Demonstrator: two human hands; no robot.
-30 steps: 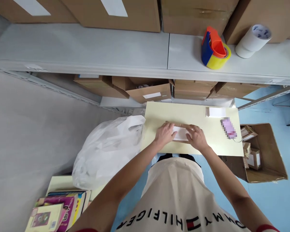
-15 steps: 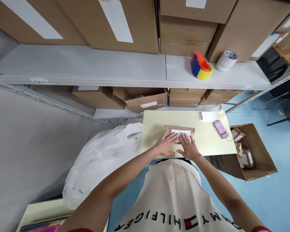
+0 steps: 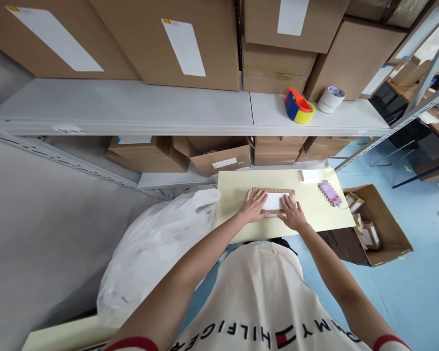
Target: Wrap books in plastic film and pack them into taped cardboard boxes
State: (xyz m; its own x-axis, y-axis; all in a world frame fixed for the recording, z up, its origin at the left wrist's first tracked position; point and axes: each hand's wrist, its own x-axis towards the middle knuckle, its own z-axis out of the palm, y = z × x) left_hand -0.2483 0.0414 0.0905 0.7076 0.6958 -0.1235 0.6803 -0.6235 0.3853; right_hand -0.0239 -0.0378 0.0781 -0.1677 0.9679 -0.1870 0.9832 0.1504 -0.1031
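Note:
A small brown cardboard parcel (image 3: 278, 190) with shiny tape at its ends lies on the pale yellow table (image 3: 237, 183). On its top is a white label (image 3: 274, 201). My left hand (image 3: 254, 205) rests on the left end of the parcel, fingers outstretched over the label's left edge. On the other side, my right hand (image 3: 293, 212) lies with its fingers spread at the label's right edge. Neither hand is wrapped around anything. Part of the parcel's near side is hidden by my hands.
A stack of white labels (image 3: 310, 176) and a blurred pink phone-like item (image 3: 329, 193) lie on the table's right. A carton of small parcels (image 3: 391, 234) stands right, a white plastic bag (image 3: 157, 239) left. The shelf (image 3: 142, 105) ahead holds boxes and a tape dispenser (image 3: 299, 106).
My hands have moved apart, from the middle of the label out to its left and right edges. More of the label shows between them. The camera view has shifted slightly.

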